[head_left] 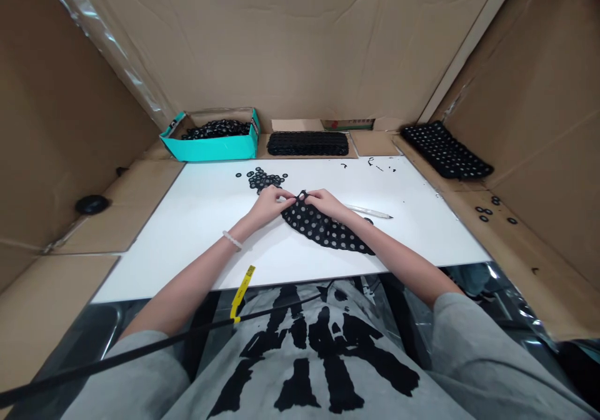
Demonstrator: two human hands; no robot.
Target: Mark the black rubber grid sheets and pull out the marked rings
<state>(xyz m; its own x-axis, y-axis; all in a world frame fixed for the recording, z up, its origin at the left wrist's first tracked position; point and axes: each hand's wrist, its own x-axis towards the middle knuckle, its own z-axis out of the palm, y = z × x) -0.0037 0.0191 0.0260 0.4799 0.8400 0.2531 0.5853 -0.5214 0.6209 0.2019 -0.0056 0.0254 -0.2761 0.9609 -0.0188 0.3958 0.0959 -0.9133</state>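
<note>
A black sheet dotted with rows of pale round spots (323, 229) lies bent on the white tabletop, its far corner lifted between my hands. My left hand (272, 202), with a pale bracelet at the wrist, pinches that corner from the left. From the right, my right hand (325, 202) grips the same corner, where a small dark loop sticks up between the fingertips. The thumbs and fingertips partly hide the corner. Just beyond my left hand sits a loose pile of small black rings (263, 179). A white pen (370, 211) lies beside my right forearm.
A turquoise box (210, 148) of black pieces stands at the back left, next to a stack of black sheets (308, 144). Another dotted sheet (443, 151) and several rings (484, 210) lie at right. A black rounded object (92, 205) is at left. Cardboard walls surround the table.
</note>
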